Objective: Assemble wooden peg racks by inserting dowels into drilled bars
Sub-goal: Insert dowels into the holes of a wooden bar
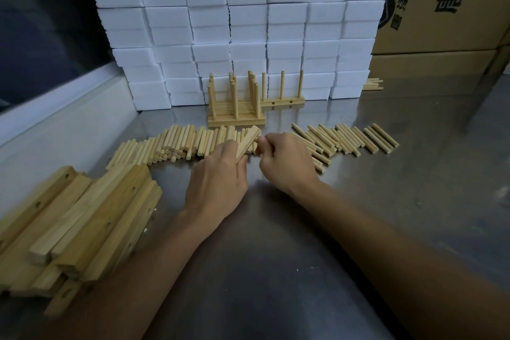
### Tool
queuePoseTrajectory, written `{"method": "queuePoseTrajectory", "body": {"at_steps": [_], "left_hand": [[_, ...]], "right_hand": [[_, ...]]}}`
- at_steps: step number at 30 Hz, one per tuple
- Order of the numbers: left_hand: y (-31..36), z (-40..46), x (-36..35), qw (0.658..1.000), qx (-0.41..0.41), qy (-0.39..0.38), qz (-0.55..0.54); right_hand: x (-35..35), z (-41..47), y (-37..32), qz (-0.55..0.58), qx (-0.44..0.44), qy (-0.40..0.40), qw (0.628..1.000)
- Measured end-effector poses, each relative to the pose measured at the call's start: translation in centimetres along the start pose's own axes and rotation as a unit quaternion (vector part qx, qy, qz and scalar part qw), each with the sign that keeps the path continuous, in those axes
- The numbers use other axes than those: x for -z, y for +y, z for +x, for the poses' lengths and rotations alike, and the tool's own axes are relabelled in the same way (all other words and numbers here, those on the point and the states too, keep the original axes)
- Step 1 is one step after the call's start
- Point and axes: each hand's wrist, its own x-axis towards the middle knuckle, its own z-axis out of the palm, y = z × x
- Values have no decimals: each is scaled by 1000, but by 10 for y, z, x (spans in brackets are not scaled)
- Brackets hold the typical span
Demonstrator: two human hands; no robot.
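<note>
Here, pale square-edged bar point(248, 142), tilted.

Both bare forearms reach forward from the near edge, converging toward the middle. The left hand point(218, 174) lies knuckles up, fingers curled and gripping. The right hand point(284, 163) sits just beside it, fingers bent inward, fingertips point(262, 143) pinched together near the left hand's.

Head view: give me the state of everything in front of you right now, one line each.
left hand: grips a drilled bar, tilted up off the table.
right hand: fingers curled at the bar's upper end; any dowel in them is hidden.
loose dowels: lying flat in a row.
bar pile: stacked loosely, no dowels in.
finished racks: standing, pegs upright.
</note>
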Motion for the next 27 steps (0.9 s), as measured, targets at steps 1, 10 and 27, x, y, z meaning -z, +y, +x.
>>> {"method": "queuePoseTrajectory", "body": {"at_steps": [1, 10, 27], "left_hand": [[0, 0, -1, 1000, 10, -1, 1], [-10, 3, -4, 995, 100, 6, -5], [-13, 3, 2, 999, 37, -16, -2]], "right_hand": [[0, -2, 1, 1, 19, 8, 1000], [0, -10, 4, -88, 142, 82, 983], [7, -1, -4, 33, 87, 28, 995]]}}
